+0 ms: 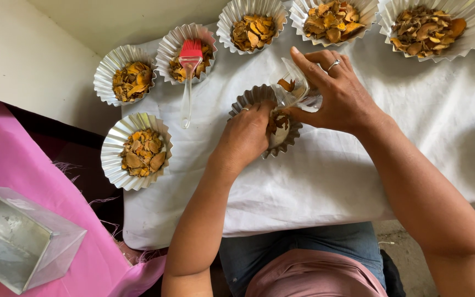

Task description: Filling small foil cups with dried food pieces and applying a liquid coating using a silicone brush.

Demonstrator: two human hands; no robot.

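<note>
Head view, looking down on a white cloth (325, 181) spread over a table. The right hand (336, 93), wrist bent and forearm entering from the lower right, grips a clear glass (295, 88) tipped on its side, mouth turned toward the fluted tin (251, 99) at centre; a few orange-brown chips (286, 84) lie inside the glass. A ring (333, 65) shows on one finger. The left hand (246, 135), forearm rising from the lower edge, is curled with fingers bunched over the tin's near side, touching the chips there; whether it pinches any cannot be told. The tin sits on the cloth just below the glass, partly hidden by both hands. Six other filled tins ring the work: three along the top edge, three at left. A red-bristled brush (189, 66) with a clear handle rests across one of the left tins. At lower left, a metal box (20, 242) lies on pink fabric (39, 181).
</note>
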